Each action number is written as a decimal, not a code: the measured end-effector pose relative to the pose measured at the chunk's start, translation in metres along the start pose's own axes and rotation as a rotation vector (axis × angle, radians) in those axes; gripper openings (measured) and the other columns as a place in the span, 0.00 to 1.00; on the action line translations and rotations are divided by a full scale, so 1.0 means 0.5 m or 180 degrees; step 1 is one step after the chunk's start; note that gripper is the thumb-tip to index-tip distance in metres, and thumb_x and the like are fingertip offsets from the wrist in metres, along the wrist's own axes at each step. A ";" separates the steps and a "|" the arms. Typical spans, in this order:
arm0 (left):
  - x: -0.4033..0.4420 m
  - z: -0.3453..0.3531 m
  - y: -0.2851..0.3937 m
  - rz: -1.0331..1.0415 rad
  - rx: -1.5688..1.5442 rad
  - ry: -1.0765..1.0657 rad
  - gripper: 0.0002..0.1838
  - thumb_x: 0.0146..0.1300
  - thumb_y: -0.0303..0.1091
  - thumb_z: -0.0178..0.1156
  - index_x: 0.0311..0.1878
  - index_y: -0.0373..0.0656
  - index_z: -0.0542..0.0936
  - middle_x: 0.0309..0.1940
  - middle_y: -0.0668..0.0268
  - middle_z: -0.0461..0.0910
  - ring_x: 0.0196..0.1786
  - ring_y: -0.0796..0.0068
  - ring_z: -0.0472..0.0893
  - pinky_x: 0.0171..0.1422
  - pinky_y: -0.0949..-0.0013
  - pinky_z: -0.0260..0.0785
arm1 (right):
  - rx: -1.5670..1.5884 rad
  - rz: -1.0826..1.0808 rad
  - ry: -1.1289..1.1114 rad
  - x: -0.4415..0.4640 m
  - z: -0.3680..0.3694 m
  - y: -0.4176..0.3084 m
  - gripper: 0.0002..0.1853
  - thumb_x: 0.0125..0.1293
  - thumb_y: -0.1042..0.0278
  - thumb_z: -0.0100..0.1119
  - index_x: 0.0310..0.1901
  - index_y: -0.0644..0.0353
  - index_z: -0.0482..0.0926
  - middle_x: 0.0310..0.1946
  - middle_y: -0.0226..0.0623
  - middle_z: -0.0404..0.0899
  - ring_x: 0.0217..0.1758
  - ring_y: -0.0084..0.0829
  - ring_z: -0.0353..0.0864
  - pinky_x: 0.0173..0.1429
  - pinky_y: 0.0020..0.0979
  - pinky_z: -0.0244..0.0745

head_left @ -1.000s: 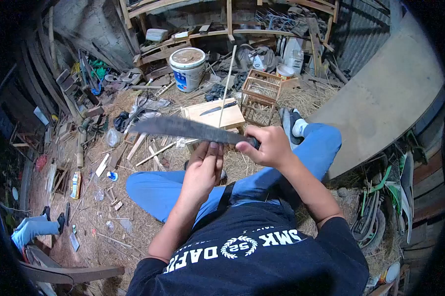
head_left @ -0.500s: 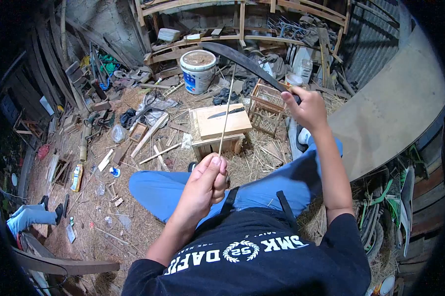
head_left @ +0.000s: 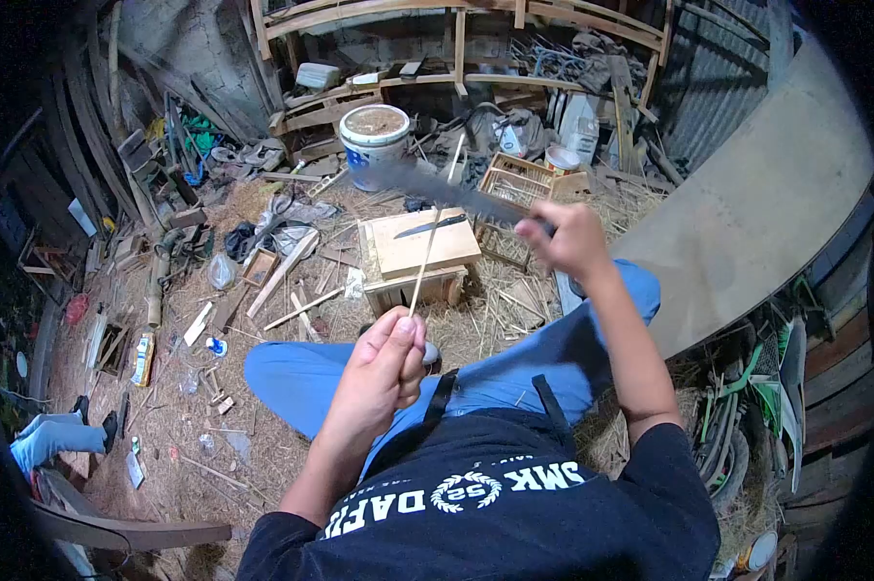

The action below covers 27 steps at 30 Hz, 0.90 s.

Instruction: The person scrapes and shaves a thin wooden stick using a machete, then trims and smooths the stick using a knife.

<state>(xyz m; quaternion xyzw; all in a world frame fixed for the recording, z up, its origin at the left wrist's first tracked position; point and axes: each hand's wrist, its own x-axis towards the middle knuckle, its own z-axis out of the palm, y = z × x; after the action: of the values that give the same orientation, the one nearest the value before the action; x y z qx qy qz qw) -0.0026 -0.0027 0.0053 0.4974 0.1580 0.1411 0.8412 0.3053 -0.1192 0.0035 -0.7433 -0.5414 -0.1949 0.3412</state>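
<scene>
Fingers of the left hand (head_left: 388, 358) are gripping a thin stick (head_left: 424, 274) on the near side of the wooden block (head_left: 398, 254), those of the right hand (head_left: 570, 242), right of the block, are gripping a machete (head_left: 475, 201), and light strokes clear of the left fingers are probably serving best.

The stick (head_left: 425, 263) is pale cream, the machete (head_left: 471, 200) dark grey; at six o'clock a black shirt (head_left: 495, 531) carries white lettering (head_left: 543, 476); at eleven, a white-and-blue bucket (head_left: 381, 147).

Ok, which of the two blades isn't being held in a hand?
The knife, lying on the wooden block behind the stick; the other blade, the machete, is gripped in the right hand.
</scene>
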 end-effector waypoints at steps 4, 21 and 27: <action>0.013 -0.043 -0.033 -0.0029 -0.0055 0.0063 0.13 0.83 0.47 0.48 0.41 0.52 0.71 0.18 0.82 0.54 0.15 0.89 0.50 0.17 0.78 0.40 | -0.0186 0.0698 0.0044 0.015 0.010 0.051 0.34 0.68 0.24 0.54 0.33 0.53 0.87 0.16 0.42 0.78 0.21 0.43 0.82 0.27 0.42 0.73; -0.033 -0.079 -0.046 -0.0019 0.0421 0.0635 0.14 0.82 0.46 0.50 0.39 0.50 0.72 0.18 0.82 0.59 0.15 0.89 0.54 0.16 0.77 0.44 | -0.0073 0.1266 0.0238 0.016 0.066 0.147 0.33 0.67 0.27 0.57 0.41 0.54 0.91 0.21 0.45 0.82 0.25 0.45 0.84 0.31 0.43 0.74; 0.005 -0.059 -0.056 0.0057 0.0475 0.0411 0.13 0.82 0.44 0.51 0.40 0.49 0.72 0.17 0.81 0.59 0.15 0.88 0.56 0.16 0.77 0.44 | 0.0241 -0.0298 -0.0402 -0.082 0.105 -0.060 0.34 0.65 0.25 0.58 0.29 0.55 0.82 0.19 0.45 0.81 0.24 0.49 0.84 0.30 0.44 0.77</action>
<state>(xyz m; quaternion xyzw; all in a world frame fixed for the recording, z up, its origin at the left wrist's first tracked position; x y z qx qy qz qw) -0.0099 0.0085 -0.0331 0.5500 0.2176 0.1682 0.7886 0.2592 -0.1035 -0.0507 -0.7145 -0.6030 -0.1429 0.3247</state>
